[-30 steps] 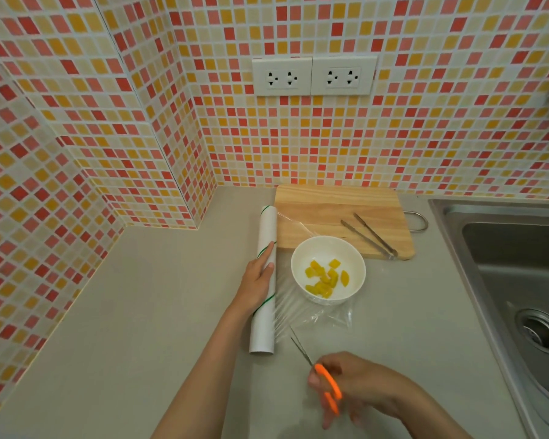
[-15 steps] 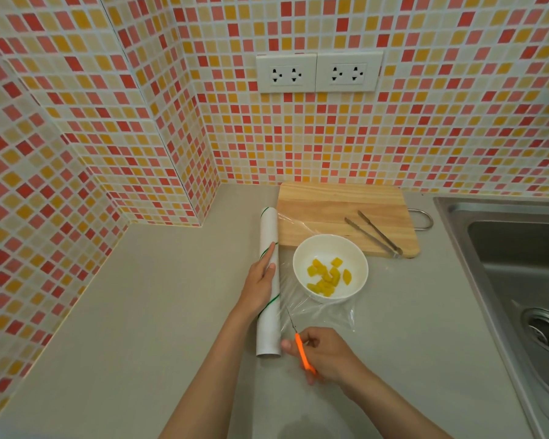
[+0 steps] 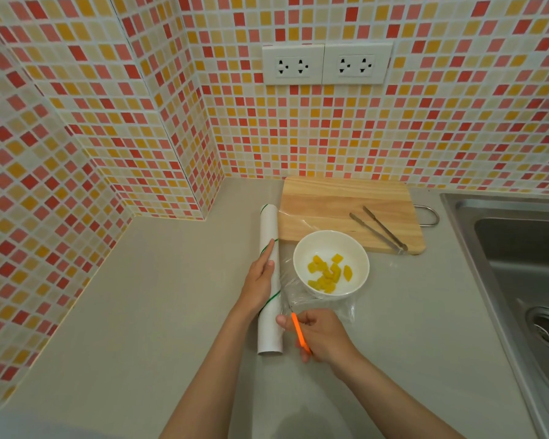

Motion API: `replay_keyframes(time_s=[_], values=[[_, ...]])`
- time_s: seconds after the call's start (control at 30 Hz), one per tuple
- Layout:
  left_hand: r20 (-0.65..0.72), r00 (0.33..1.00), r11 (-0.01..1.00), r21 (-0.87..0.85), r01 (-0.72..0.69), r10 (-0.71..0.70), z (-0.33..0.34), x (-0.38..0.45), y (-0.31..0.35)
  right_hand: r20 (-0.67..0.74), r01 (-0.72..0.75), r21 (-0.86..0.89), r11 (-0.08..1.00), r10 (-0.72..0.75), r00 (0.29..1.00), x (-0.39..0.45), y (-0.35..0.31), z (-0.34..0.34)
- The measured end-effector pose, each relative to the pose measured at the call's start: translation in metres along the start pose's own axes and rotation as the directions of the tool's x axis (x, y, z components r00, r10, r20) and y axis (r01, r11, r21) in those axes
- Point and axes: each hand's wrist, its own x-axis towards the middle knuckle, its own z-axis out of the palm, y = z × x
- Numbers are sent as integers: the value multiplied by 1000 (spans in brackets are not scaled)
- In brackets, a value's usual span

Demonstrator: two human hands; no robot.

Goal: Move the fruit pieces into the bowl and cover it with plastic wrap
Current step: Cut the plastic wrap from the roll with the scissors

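Note:
A white bowl [image 3: 301, 248] with several yellow fruit pieces [image 3: 327, 274] stands on the counter, on a sheet of clear plastic wrap [image 3: 346, 307] pulled out from a white roll [image 3: 270, 324] to its left. My left hand [image 3: 259, 282] lies flat on the roll, pressing it down. Orange-handled scissors [image 3: 299, 332] are gripped in my right hand [image 3: 320, 335], just in front of the bowl. Their blades point at the wrap's near edge beside the roll.
A wooden cutting board [image 3: 330, 204] lies behind the bowl with metal tongs [image 3: 379, 229] on its right part. A steel sink [image 3: 520, 264] fills the right side. Tiled walls close the back and left.
My right hand has carried the scissors forward from the counter's near edge up to the wrap next to the roll. The left hand has stayed on the roll.

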Motion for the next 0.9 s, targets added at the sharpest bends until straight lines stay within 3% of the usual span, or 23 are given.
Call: replay_keyframes(time_s=[0.6, 0.9], values=[[-24, 999, 987, -161, 24, -29, -10, -14, 11, -99, 33, 185, 982, -15, 995, 17, -25, 20], [-45, 997, 986, -163, 47, -55, -16, -17, 15, -65, 2, 292, 956, 18, 998, 27, -49, 20]])
